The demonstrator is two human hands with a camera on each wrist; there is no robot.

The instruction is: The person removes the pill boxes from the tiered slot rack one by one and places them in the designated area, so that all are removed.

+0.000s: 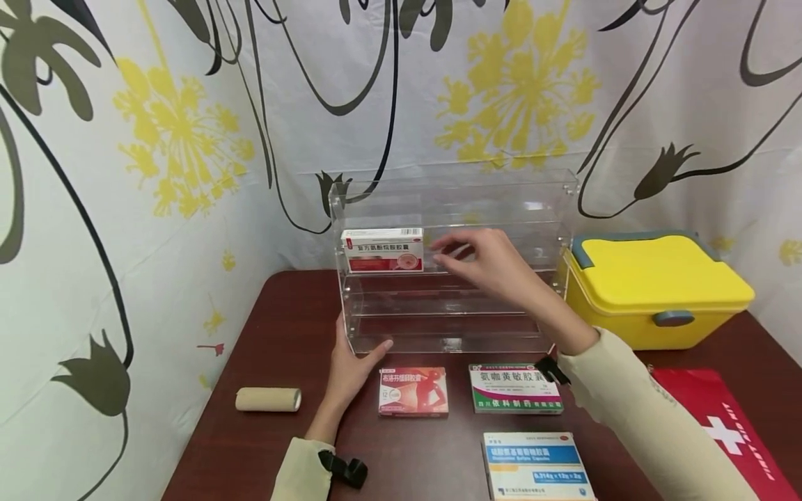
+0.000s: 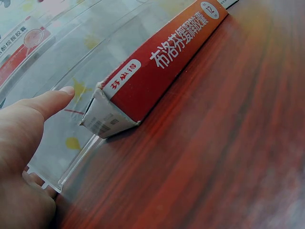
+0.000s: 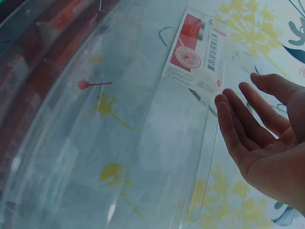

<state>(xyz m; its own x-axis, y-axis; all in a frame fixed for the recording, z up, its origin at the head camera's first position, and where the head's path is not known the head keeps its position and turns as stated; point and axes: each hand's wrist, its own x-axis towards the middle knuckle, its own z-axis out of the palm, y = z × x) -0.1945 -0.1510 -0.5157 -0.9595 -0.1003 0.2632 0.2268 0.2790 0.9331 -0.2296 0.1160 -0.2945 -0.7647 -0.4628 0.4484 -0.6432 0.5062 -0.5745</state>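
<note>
A clear acrylic display rack (image 1: 451, 344) with stepped shelves stands at the back of the table. On an upper shelf, at its left end, a white and red medicine box (image 1: 383, 252) stands upright with its front facing me. My right hand (image 1: 485, 261) is just right of that box, fingers loosely bent and holding nothing; the right wrist view shows a gap between the fingertips and the box (image 3: 195, 52). My left hand (image 1: 351, 369) holds the rack's lower left corner, thumb in front and other fingers partly hidden behind the clear panel (image 2: 59, 183).
In front of the rack lie a red ibuprofen box (image 1: 413, 392), a green and white medicine box (image 1: 515, 390) and a blue and white one (image 1: 537, 467). A beige roll (image 1: 268, 399) lies left. To the right are a yellow lidded case (image 1: 658, 278) and a red first-aid pouch (image 1: 720, 424).
</note>
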